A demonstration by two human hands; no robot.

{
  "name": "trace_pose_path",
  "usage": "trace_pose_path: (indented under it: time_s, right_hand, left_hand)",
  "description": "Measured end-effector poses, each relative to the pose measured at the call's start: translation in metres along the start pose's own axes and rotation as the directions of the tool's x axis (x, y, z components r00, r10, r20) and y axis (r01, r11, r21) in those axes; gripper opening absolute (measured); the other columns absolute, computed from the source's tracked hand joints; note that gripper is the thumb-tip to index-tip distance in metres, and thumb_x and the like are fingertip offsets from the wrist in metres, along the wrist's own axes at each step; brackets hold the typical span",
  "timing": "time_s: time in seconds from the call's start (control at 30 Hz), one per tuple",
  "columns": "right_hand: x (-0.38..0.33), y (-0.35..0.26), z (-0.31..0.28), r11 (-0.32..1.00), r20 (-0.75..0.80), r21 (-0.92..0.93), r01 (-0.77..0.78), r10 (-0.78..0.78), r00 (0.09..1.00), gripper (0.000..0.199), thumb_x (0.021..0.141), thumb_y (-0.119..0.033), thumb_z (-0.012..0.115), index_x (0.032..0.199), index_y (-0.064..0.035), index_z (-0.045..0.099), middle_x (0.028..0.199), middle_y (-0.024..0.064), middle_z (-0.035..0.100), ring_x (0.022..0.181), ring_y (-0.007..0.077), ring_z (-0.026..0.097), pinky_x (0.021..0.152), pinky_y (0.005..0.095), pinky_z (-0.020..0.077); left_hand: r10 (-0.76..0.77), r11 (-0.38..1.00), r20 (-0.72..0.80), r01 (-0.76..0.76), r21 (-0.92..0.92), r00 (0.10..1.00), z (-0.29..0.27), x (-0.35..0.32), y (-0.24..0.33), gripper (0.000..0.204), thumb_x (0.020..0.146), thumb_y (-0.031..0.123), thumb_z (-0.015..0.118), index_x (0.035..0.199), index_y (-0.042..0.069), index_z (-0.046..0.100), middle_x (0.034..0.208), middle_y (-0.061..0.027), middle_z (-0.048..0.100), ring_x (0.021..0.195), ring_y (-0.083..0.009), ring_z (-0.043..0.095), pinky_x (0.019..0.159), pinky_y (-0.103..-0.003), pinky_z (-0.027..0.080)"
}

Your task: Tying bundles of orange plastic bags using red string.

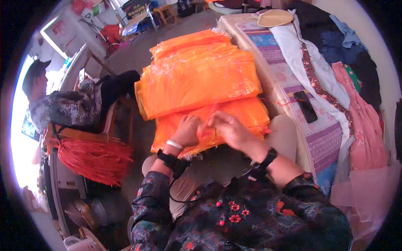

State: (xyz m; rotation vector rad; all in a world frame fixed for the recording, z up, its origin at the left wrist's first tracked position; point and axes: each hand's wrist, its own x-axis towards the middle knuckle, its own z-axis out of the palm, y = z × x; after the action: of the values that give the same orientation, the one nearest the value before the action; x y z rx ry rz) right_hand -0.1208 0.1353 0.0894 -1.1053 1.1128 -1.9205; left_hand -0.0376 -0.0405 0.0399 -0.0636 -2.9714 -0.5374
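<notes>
A stack of folded orange mesh-like bags (201, 79) lies in front of me, the upper bundles set back from the lower ones. Above the near part of the stack, my left hand (187, 131) is closed, with a pale band at its wrist. Close beside it, my right hand (229, 129) is curled, its thumb and fingers pinched together. A blurred reddish patch shows between the two hands. Whatever the fingers hold is too small and smeared to make out. Both wrists carry black straps.
A bed (289, 79) runs along the right with a black phone (305, 106), a woven fan (275, 18) and clothes (356, 113). At left, a seated person (71, 98) holds a phone beside a hanging bunch of red strings (95, 161). Wooden stools (166, 14) stand farther back.
</notes>
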Motion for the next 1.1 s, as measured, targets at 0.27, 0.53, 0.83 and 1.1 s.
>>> trace_pose_path:
  time_s: [0.27,0.53,0.83,1.1]
  right_hand:
    - [-0.005,-0.089,-0.069,0.813,-0.148,0.582,0.028,0.073,0.986,0.015,0.088,-0.018,0.045,0.086,-0.0044,0.050,0.054,-0.0001,0.038,0.045,0.0114,0.036,0.049,0.0285,0.0361]
    - [-0.064,-0.029,-0.244,0.960,-0.933,0.248,0.128,0.201,0.299,0.010,0.086,-0.014,0.047,0.080,-0.0065,0.049,0.064,0.0021,0.046,0.047,0.0107,0.040,0.043,0.0253,0.0406]
    - [-0.043,-0.009,-0.067,0.751,-0.400,-0.549,-0.367,0.150,0.904,0.013,0.082,-0.017,0.055,0.076,-0.0059,0.051,0.069,0.0031,0.057,0.062,0.0108,0.054,0.057,0.0241,0.0420]
    - [-0.016,0.035,-0.008,0.911,-0.298,-0.053,-0.408,0.376,0.878,0.008,0.083,-0.003,0.050,0.081,-0.0042,0.043,0.065,0.0021,0.053,0.060,0.0097,0.053,0.054,0.0212,0.0417]
  left_hand:
    - [-0.018,0.998,-0.175,0.027,0.052,0.984,-0.016,0.011,0.031,0.010,0.063,0.000,0.056,0.071,0.004,0.055,0.083,-0.0115,0.052,0.084,-0.0305,0.049,0.073,-0.038,0.041]
    - [-0.417,0.026,0.117,0.140,-0.990,0.901,-0.114,0.057,0.069,0.024,0.085,0.026,0.041,0.076,0.005,0.049,0.058,-0.0085,0.050,0.047,-0.0219,0.050,0.044,-0.032,0.043]
    - [-0.306,-0.175,0.535,0.506,-0.845,0.787,-0.027,0.026,0.082,0.037,0.090,0.037,0.037,0.070,0.007,0.047,0.049,-0.0073,0.046,0.040,-0.0184,0.045,0.038,-0.030,0.039]
    - [-0.185,-0.051,0.573,0.575,-0.817,0.798,0.032,-0.037,0.093,0.039,0.088,0.044,0.040,0.085,0.006,0.050,0.067,-0.0047,0.053,0.055,-0.0145,0.052,0.047,-0.028,0.043]
